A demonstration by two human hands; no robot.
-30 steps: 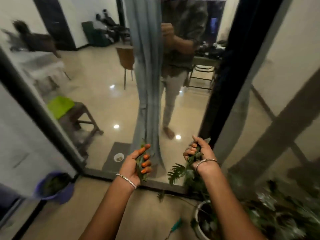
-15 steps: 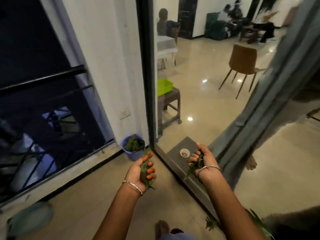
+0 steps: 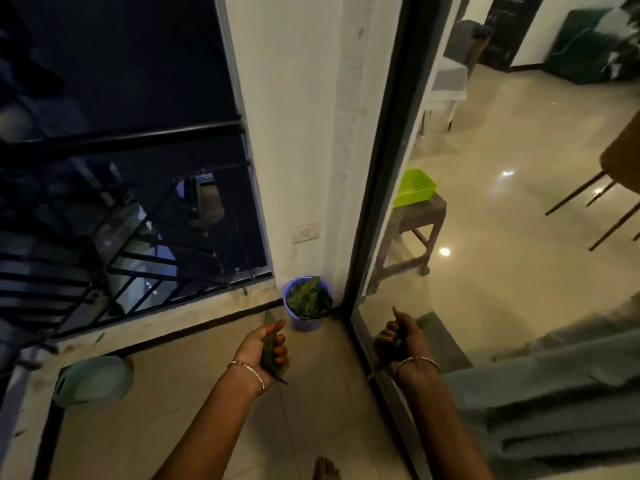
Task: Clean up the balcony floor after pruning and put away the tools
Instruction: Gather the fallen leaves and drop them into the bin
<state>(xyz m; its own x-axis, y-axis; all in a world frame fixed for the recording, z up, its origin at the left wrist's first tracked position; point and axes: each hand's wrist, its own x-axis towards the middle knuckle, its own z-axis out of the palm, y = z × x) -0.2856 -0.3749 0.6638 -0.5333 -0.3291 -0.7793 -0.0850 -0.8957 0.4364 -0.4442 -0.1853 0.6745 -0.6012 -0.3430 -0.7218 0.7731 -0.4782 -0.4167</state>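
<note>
My left hand (image 3: 262,346) grips a bunch of long green leaves (image 3: 269,344), held a little in front of and below a small blue bucket (image 3: 305,320). The bucket stands in the balcony corner and holds several cut leaves (image 3: 307,296). My right hand (image 3: 401,339) is curled round more green cuttings (image 3: 382,358), to the right of the bucket and close to the glass door's frame (image 3: 374,188). Both wrists wear thin bangles.
A pale green round object (image 3: 94,379) lies on the balcony floor at the left. A black railing (image 3: 121,140) and low ledge run along the far side. My bare foot (image 3: 325,469) shows at the bottom. Behind the glass are a stool with a green tray (image 3: 414,187) and a grey curtain (image 3: 554,393).
My view has swung left from the door and potted plant to the balcony corner. Both hands still hold their leaves and are now close to the blue bucket.
</note>
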